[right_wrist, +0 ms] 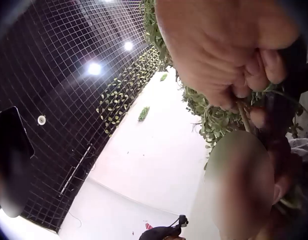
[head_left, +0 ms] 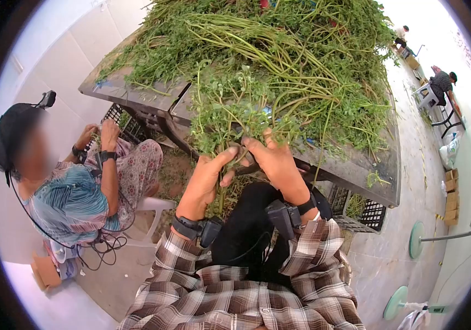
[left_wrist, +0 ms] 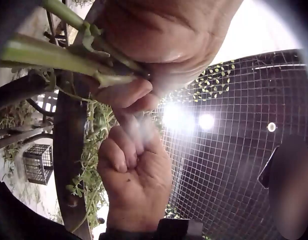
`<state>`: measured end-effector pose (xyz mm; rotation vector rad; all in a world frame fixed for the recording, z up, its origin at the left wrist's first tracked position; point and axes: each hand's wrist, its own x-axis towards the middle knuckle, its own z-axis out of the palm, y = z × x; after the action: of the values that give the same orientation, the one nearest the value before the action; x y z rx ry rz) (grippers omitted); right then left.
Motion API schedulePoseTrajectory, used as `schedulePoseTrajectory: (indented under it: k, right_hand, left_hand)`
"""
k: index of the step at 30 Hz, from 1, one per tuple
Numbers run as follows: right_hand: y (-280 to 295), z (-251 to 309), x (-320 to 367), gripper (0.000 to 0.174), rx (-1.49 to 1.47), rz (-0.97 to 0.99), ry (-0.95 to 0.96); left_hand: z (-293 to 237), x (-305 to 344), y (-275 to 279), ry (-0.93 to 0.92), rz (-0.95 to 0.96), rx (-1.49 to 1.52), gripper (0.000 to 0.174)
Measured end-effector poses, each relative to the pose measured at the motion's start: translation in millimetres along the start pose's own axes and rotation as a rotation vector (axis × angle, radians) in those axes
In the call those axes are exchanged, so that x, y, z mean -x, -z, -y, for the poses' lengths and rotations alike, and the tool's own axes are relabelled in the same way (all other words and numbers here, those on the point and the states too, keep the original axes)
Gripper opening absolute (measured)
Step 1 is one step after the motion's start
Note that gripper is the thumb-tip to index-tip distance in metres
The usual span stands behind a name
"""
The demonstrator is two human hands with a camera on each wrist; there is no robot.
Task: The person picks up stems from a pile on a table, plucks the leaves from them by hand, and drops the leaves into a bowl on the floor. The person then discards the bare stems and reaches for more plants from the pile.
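My left hand [head_left: 202,181] grips a bunch of leafy green stems [head_left: 213,115] over the near edge of the table. Its thick cut ends [left_wrist: 49,57] stick out past the palm in the left wrist view. Close against it, thumb beside thumb, is my right hand [head_left: 276,168]. In the right wrist view the right hand [right_wrist: 229,50] has its fingers curled and pinches a thin stem [right_wrist: 244,116]. The leafy tops of the bunch point away from me, over the table. Parts of the fingertips are hidden behind the hands.
A large heap of the same greens [head_left: 312,60] covers the dark table [head_left: 364,176]. Black plastic crates [head_left: 373,214] stand below it. Another person [head_left: 76,181] sits at the left, hands raised. Cut greens litter the floor, and small boxes [head_left: 451,198] stand at the right wall.
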<state>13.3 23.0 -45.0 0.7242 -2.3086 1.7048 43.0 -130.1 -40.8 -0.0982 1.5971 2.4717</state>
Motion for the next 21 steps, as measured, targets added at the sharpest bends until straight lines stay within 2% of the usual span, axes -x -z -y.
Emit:
schedulePoseTrajectory:
  k: [1, 3, 4, 7, 8, 10, 11, 13, 14, 16, 20, 21]
  right_hand:
    - [-3, 5, 0, 0.013, 0.000, 0.001, 0.000]
    - [-10, 19, 0, 0.013, -0.577, -0.151, -0.393]
    - [-9, 18, 0, 0.013, -0.575, -0.151, -0.392]
    - [-6, 10, 2, 0.015, -0.023, -0.028, -0.031]
    - [-7, 8, 2, 0.015, -0.025, -0.028, -0.033]
    - [-9, 4, 2, 0.013, -0.016, -0.028, 0.144]
    - [-13, 3, 3, 0.013, -0.016, -0.028, 0.143]
    - [-24, 3, 2, 0.010, -0.266, -0.192, -0.071]
    - [-23, 0, 2, 0.010, -0.264, -0.192, -0.069]
    - [-19, -2, 0, 0.008, -1.172, -0.076, -0.609]
    - [-17, 8, 0, 0.009, -1.349, -0.060, -0.749]
    - [-15, 10, 0, 0.010, -1.397, 0.002, -0.777]
  left_hand:
    - [-1, 0, -2, 0.007, 0.005, -0.031, 0.022]
    - [1, -1, 0, 0.012, 0.011, -0.060, 0.023]
    - [6, -2, 4, 0.024, 0.013, -0.074, 0.022]
    - [6, -1, 5, 0.053, 0.007, -0.083, 0.020]
    - [6, 0, 5, 0.069, -0.002, -0.077, 0.018]
    - [5, 1, 6, 0.052, 0.003, -0.047, 0.017]
    - [5, 1, 7, 0.032, 0.008, -0.014, 0.016]
    - [2, 0, 12, 0.029, 0.036, -0.022, 0.015]
    - [1, -1, 13, 0.023, 0.064, -0.030, 0.014]
    - [-3, 0, 9, 0.018, 0.058, -0.011, 0.013]
    - [-3, 1, 15, 0.056, 0.101, 0.043, 0.013]
    - [-2, 1, 18, 0.057, 0.102, 0.044, 0.013]
